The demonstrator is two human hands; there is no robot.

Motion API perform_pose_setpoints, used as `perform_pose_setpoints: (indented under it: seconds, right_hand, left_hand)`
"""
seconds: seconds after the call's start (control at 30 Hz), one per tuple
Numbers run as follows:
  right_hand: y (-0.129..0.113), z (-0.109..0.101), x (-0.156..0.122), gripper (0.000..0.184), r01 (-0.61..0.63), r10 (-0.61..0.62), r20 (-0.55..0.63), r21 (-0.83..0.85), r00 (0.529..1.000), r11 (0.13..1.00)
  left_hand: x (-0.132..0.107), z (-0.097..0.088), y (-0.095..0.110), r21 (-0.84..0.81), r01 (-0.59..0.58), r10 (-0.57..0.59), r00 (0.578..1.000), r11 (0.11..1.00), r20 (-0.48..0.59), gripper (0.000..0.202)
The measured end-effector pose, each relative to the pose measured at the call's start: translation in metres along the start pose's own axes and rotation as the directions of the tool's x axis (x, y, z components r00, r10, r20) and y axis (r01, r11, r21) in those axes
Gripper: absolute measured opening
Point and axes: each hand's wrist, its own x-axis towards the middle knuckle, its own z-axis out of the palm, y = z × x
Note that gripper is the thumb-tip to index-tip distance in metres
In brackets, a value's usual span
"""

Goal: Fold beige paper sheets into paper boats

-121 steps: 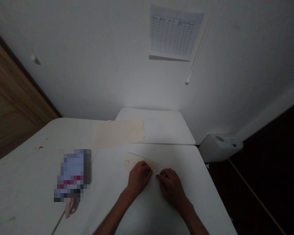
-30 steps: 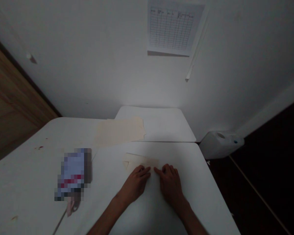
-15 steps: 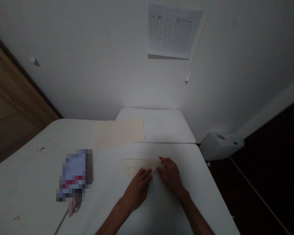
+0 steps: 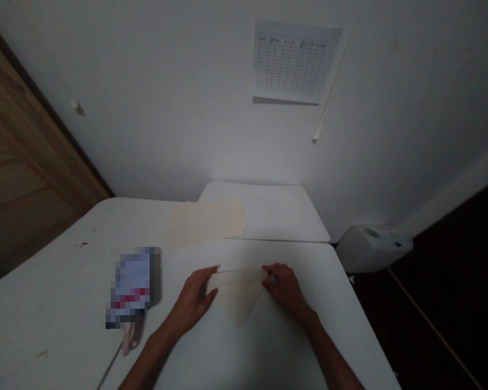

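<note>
A cream sheet of paper (image 4: 238, 297), folded into a downward-pointing triangle, lies on the white table (image 4: 252, 346) in front of me. My left hand (image 4: 194, 299) rests flat on the paper's left corner with its fingers stretched out. My right hand (image 4: 286, 287) presses its fingertips on the paper's right corner. Neither hand grips anything.
A stack of cream paper sheets (image 4: 206, 221) lies farther back on the table. A blurred-out flat object (image 4: 132, 287) lies at the left, with pink-handled scissors (image 4: 128, 340) below it. A white plastic container (image 4: 372, 246) stands on the dark floor at the right. A chart (image 4: 293, 62) hangs on the wall.
The folded paper has been opened out into a triangle pointing toward me. My left hand slid left to the paper's left corner; my right hand stayed at the right corner.
</note>
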Motion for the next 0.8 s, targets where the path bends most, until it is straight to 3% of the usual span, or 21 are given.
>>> perform_pose_setpoints:
  seconds: [0.2, 0.4, 0.67, 0.8]
  right_hand:
    - [0.001, -0.006, 0.004, 0.03, -0.012, 0.01, 0.03, 0.066, 1.0, 0.998]
    - [0.003, -0.012, 0.008, 0.013, 0.076, -0.081, 0.074, 0.065, 0.994, 0.995]
    - [0.015, -0.006, 0.004, 0.025, 0.157, -0.158, 0.05, 0.026, 0.986, 0.987]
    - [0.014, -0.006, 0.0, 0.03, 0.187, -0.187, 0.031, 0.001, 0.982, 0.982]
  left_hand:
    - [0.006, 0.005, -0.006, -0.079, 0.029, -0.025, 0.998, 0.996, 0.049, 0.035]
    - [0.015, 0.001, 0.001, -0.138, -0.022, 0.039, 0.992, 0.99, 0.117, 0.013]
    - [0.012, 0.001, 0.005, -0.186, -0.079, 0.097, 0.991, 0.979, 0.093, 0.019]
    - [0.01, -0.004, 0.015, -0.096, -0.114, 0.128, 0.979, 0.989, 0.16, 0.021]
